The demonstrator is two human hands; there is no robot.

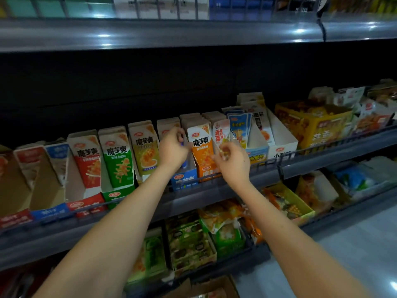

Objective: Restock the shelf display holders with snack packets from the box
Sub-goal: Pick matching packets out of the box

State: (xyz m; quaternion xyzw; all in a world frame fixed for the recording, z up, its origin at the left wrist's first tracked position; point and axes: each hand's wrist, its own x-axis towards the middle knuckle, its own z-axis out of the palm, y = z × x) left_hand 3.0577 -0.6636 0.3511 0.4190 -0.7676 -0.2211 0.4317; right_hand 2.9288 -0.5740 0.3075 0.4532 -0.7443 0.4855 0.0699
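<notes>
A row of cardboard display holders stands on the middle shelf (214,190). My left hand (173,148) is curled over the top of the packets in the blue holder (184,179); the packets there are mostly hidden behind it. My right hand (233,161) pinches the lower part of a white-and-pink snack packet (221,133), held upright between the orange holder (203,147) and a light-blue holder (256,152). A brown cardboard box (206,287) shows at the bottom edge, below my arms.
Red (88,160), green (117,160) and yellow-green (146,151) holders fill the shelf to the left. A yellow carton (313,123) and loose packets sit to the right. The lower shelf holds trays of mixed snacks (189,241). A wire rail (322,147) runs along the shelf front.
</notes>
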